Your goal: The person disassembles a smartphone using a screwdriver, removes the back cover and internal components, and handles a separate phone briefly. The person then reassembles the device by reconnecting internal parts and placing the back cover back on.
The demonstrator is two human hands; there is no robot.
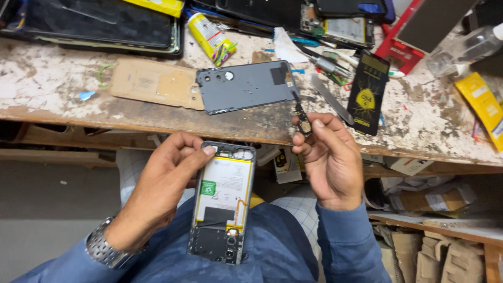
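step: mid-teardown, by the look of it. Back is off the opened phone (222,202) and a small part is out of the frame and in hand.
phone: lies on the person's lap, inside facing up, white battery with a green label (208,187) exposed, camera end toward the body. Below the counter (63,112) edge, not on it.
left hand (162,186): steadies the phone along its left edge, thumb tip resting at the top corner of the frame. Fingers curled narrow round the side, holding the phone.
right hand (330,160): raised just under the counter edge, thumb and forefinger pinched on a small flex-cable part (303,121), dark strip with a gold-coloured tab. Other fingers loosely curled. Cannot tell exactly which module it is.
back cover (246,86): grey, lies flat on the counter just above the hands, inner side up, camera cut-outs at left. Apart from both hands.
nearby: tan cardboard-coloured sheet (152,81) touching the cover's left end; thin metal pry blade (330,105) to the right of the cover; black and yellow packet (369,94) beyond it; glue tube (209,37) further back.
next move, my read: the part is tiny and thin, so it needs a light pinch and no bending of the strip. Phone has to stay level on the lap; only one hand holds it.
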